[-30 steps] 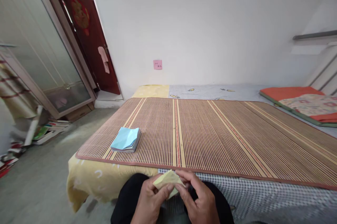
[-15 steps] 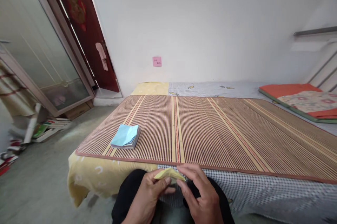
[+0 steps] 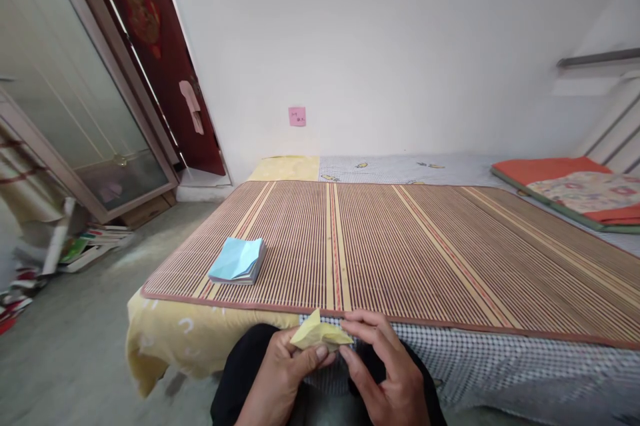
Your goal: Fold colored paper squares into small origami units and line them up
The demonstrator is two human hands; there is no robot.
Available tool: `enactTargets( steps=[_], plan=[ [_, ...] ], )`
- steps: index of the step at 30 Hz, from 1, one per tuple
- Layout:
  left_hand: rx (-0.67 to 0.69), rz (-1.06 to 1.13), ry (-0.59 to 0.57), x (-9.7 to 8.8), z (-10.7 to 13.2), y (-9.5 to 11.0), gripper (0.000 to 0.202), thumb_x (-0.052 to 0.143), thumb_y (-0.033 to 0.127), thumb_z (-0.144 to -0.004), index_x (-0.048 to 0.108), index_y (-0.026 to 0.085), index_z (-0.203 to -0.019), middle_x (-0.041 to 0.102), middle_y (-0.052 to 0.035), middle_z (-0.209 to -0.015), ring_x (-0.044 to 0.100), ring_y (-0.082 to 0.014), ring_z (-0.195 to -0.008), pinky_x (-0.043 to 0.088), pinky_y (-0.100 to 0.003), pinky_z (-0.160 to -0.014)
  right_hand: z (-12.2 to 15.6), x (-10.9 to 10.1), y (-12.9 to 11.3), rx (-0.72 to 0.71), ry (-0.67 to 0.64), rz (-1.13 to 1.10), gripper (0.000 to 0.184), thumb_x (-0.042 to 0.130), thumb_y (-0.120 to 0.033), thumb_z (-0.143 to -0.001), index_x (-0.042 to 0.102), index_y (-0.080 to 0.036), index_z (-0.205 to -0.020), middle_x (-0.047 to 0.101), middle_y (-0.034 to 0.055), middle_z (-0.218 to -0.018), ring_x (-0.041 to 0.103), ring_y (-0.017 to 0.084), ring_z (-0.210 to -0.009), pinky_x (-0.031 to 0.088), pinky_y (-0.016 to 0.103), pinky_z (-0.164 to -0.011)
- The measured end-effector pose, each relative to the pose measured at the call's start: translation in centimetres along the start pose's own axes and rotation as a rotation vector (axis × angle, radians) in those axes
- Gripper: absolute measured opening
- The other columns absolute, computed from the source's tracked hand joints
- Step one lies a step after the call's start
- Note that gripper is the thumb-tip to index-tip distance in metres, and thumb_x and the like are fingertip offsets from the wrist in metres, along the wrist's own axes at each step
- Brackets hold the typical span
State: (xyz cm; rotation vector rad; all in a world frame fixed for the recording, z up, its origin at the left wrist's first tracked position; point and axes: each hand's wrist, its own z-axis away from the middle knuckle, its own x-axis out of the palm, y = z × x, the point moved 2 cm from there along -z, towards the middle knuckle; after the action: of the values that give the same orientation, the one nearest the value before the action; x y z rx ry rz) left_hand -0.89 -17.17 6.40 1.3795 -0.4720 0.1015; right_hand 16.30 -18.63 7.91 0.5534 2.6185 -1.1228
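A small folded piece of pale yellow paper (image 3: 316,335) is held between both my hands at the bottom middle, just in front of the bed's near edge. My left hand (image 3: 280,379) pinches its left side with thumb and fingers. My right hand (image 3: 387,373) pinches its right end, fingers curled over it. A stack of square papers with a light blue sheet on top (image 3: 237,261) lies on the striped bamboo mat (image 3: 400,246), up and to the left of my hands.
The mat covers a bed with a yellow sheet (image 3: 175,336) and a checked sheet (image 3: 500,366). An orange folded quilt (image 3: 575,189) lies at the far right. A red door (image 3: 160,59), a glass cabinet (image 3: 65,99) and books on the floor (image 3: 90,246) are at left.
The yellow paper has been turned and refolded between my fingers, with one point now sticking upward. My hands have stayed in the same place. The blue stack has not moved.
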Motion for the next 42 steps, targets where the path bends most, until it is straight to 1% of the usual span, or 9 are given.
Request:
enactTargets(
  steps=[11, 16, 19, 22, 24, 28, 33, 39, 42],
  plan=[
    [-0.01, -0.036, -0.021, -0.24, -0.06, -0.53, 0.03, 0.082, 0.037, -0.078, 0.081, 0.014, -0.098, 0.078, -0.0105, -0.095, 0.069, -0.0241, -0.088, 0.054, -0.034, -0.085, -0.14, -0.16, -0.38, -0.017, 0.008, -0.016, 0.023, 0.061, -0.012, -0.091, 0.066, -0.024, -0.11, 0.065, 0.008, -0.115, 0.069, 0.023, -0.106, 0.059, 0.032, -0.089],
    [0.003, -0.071, -0.04, -0.14, 0.15, -0.1, 0.021, 0.08, 0.032, -0.082, 0.081, 0.013, -0.088, 0.076, -0.0072, -0.086, 0.065, -0.0197, -0.082, 0.05, -0.028, -0.08, -0.1, 0.07, -0.31, -0.013, 0.009, -0.037, 0.02, 0.061, -0.012, -0.092, 0.065, -0.024, -0.107, 0.065, 0.0082, -0.114, 0.068, 0.023, -0.107, 0.058, 0.032, -0.09],
    [0.022, -0.094, -0.043, -0.13, 0.22, -0.13, 0.019, 0.078, 0.032, -0.083, 0.08, 0.013, -0.083, 0.073, -0.0052, -0.08, 0.061, -0.0167, -0.076, 0.048, -0.026, -0.075, -0.1, 0.12, -0.42, -0.037, -0.007, -0.022, 0.024, 0.061, -0.01, -0.092, 0.065, -0.024, -0.112, 0.065, 0.0082, -0.116, 0.068, 0.022, -0.107, 0.058, 0.032, -0.09],
    [-0.011, -0.058, -0.047, 0.03, 0.16, -0.31, 0.022, 0.078, 0.034, -0.083, 0.08, 0.013, -0.089, 0.074, -0.0069, -0.083, 0.063, -0.0187, -0.08, 0.05, -0.028, -0.078, 0.01, 0.07, -0.63, -0.078, 0.0, -0.003, 0.034, 0.06, -0.009, -0.092, 0.063, -0.024, -0.122, 0.064, 0.0085, -0.12, 0.066, 0.022, -0.111, 0.057, 0.033, -0.094],
    [-0.043, -0.012, -0.041, 0.17, 0.11, -0.34, 0.026, 0.079, 0.035, -0.082, 0.081, 0.013, -0.095, 0.075, -0.0089, -0.089, 0.065, -0.0205, -0.085, 0.052, -0.03, -0.081, 0.14, -0.04, -0.74, -0.07, 0.026, -0.013, 0.036, 0.057, -0.009, -0.093, 0.061, -0.024, -0.125, 0.062, 0.0091, -0.123, 0.064, 0.023, -0.115, 0.055, 0.035, -0.096],
    [-0.075, 0.033, -0.035, 0.36, 0.1, -0.2, 0.029, 0.082, 0.035, -0.079, 0.081, 0.013, -0.098, 0.076, -0.0106, -0.096, 0.066, -0.0208, -0.086, 0.052, -0.031, -0.082, 0.23, -0.24, -0.89, -0.021, 0.031, -0.076, 0.03, 0.051, -0.01, -0.094, 0.061, -0.024, -0.119, 0.061, 0.0092, -0.123, 0.064, 0.023, -0.114, 0.055, 0.036, -0.096],
    [-0.061, 0.055, -0.054, 0.43, 0.16, -0.34, 0.02, 0.081, 0.032, -0.08, 0.08, 0.012, -0.087, 0.073, -0.0071, -0.085, 0.063, -0.0178, -0.08, 0.051, -0.029, -0.078, -0.05, -0.33, -0.9, 0.007, -0.028, -0.114, 0.024, 0.052, -0.013, -0.095, 0.061, -0.023, -0.113, 0.062, 0.0088, -0.12, 0.065, 0.023, -0.112, 0.057, 0.034, -0.092],
    [-0.078, 0.043, -0.067, 0.34, 0.23, -0.58, 0.022, 0.081, 0.032, -0.08, 0.08, 0.012, -0.087, 0.072, -0.0068, -0.085, 0.063, -0.0181, -0.08, 0.052, -0.031, -0.081, -0.13, -0.29, -0.62, -0.024, -0.062, -0.053, 0.031, 0.051, -0.01, -0.095, 0.06, -0.023, -0.122, 0.063, 0.0088, -0.12, 0.065, 0.022, -0.114, 0.056, 0.034, -0.096],
    [-0.06, 0.014, -0.086, 0.32, 0.22, -0.44, 0.021, 0.081, 0.032, -0.081, 0.08, 0.011, -0.084, 0.072, -0.0063, -0.08, 0.063, -0.0177, -0.077, 0.051, -0.03, -0.079, -0.06, -0.1, -0.42, -0.057, -0.068, -0.034, 0.033, 0.055, -0.01, -0.093, 0.06, -0.022, -0.123, 0.064, 0.0092, -0.12, 0.065, 0.022, -0.114, 0.056, 0.034, -0.096]
  ],
)
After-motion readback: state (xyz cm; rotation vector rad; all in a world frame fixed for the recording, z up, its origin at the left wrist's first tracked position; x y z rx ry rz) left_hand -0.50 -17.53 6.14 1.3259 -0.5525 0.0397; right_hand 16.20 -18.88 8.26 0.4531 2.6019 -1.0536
